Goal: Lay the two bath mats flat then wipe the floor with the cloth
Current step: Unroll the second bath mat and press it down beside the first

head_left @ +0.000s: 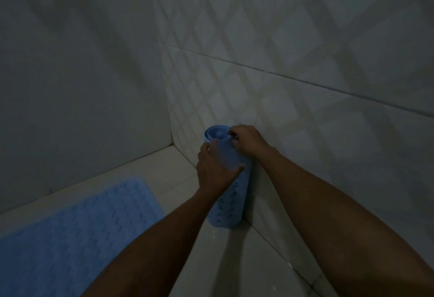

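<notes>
A person is gripping a rolled bath mat (226,193) that is standing on end on the pale tiled floor (244,259), its side touching the patterned wall (293,85) just out from the room's corner. The left hand (215,167) is wrapping around the upper part of the roll, thumb across its front, while the right hand (246,139) is pinching the roll's top rim, seemingly at the loose outer edge. The roll's long axis is running upright, leaning slightly along the wall, so laying it flat will likely mean tipping it down and away from the wall toward open floor. Both hands are already on it; the right one is holding the edge that looks set to start the unrolling. A second blue mat (70,233) is lying spread flat on the floor, well apart from the roll on the side away from the wall. No cloth is showing, and the dim light is hiding finer detail.
</notes>
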